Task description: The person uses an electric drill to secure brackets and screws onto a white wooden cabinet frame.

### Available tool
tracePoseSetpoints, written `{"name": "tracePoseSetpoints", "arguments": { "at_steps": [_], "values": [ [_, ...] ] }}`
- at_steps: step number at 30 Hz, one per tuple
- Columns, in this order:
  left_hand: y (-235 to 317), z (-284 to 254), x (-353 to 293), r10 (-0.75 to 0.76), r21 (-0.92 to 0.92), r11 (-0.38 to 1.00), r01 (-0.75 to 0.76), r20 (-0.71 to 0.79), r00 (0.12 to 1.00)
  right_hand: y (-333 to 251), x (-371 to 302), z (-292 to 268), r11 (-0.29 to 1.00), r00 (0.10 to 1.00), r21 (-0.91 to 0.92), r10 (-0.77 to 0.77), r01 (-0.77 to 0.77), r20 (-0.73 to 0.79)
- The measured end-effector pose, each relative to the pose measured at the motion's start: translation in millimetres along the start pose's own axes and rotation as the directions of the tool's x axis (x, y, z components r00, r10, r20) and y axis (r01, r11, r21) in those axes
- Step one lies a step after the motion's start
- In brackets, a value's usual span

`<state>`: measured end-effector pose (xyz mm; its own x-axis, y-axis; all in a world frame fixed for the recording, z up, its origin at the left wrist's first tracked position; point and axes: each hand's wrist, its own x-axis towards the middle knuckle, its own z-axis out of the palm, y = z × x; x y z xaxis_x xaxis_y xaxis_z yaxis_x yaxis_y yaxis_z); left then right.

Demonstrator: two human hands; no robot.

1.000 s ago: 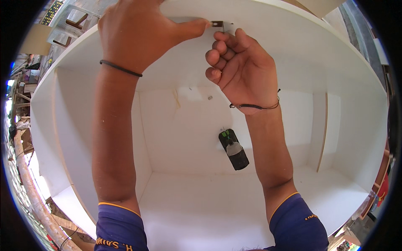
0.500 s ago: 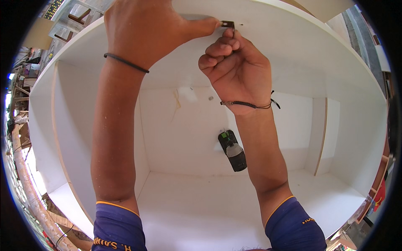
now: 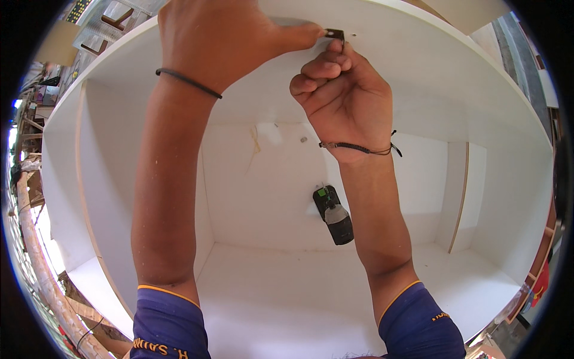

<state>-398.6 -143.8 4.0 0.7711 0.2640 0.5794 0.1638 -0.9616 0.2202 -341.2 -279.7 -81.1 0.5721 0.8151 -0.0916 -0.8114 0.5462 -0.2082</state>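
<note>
A small dark L-shaped corner bracket (image 3: 336,34) lies against the inner face of a white panel (image 3: 418,66), close to its top edge. My left hand (image 3: 209,39) reaches over that edge, its thumb stretched out with the tip pressing on the bracket's left end. Its other fingers are hidden at the upper border of the picture. From below, my right hand (image 3: 351,102), palm up, pinches the bracket's bent leg between thumb and curled forefinger. Just right of the bracket, a small hole (image 3: 354,35) shows in the panel.
The panel belongs to a large white cabinet box. Inside it lies a black-and-green cordless drill (image 3: 333,215), left of my right forearm. A yellowish strand (image 3: 256,140) and a small grey piece (image 3: 303,139) lie beyond it. Upright dividers (image 3: 458,197) stand at both sides.
Both hands and the bracket have shifted slightly right in the picture, nearer to the hole's place. Their hold looks the same, and the drill lies where it was.
</note>
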Motion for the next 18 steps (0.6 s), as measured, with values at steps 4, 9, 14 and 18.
{"name": "tracePoseSetpoints", "arguments": {
  "at_steps": [4,9,14,18],
  "values": [
    [1.5,0.2,0.1,0.005,0.021,1.0,-0.005,0.002,1.0,0.4,1.3,-2.3,1.0,1.0,0.002,-0.004,0.004,0.018],
    [-5.9,6.1,-1.5,0.037,0.023,0.999,-0.036,-0.032,0.999,1.1,1.7,0.8,1.0,1.0,0.011,-0.018,0.017,0.013],
    [1.3,1.8,-0.7,-0.023,-0.01,1.0,0.023,0.015,1.0,1.3,1.5,-2.4,1.0,1.0,0.026,-0.014,0.014,0.0],
    [-3.3,5.2,-1.4,0.012,-0.01,1.0,-0.012,-0.018,1.0,2.4,1.7,-0.8,0.999,1.0,0.038,-0.019,0.019,0.007]
  ]
}}
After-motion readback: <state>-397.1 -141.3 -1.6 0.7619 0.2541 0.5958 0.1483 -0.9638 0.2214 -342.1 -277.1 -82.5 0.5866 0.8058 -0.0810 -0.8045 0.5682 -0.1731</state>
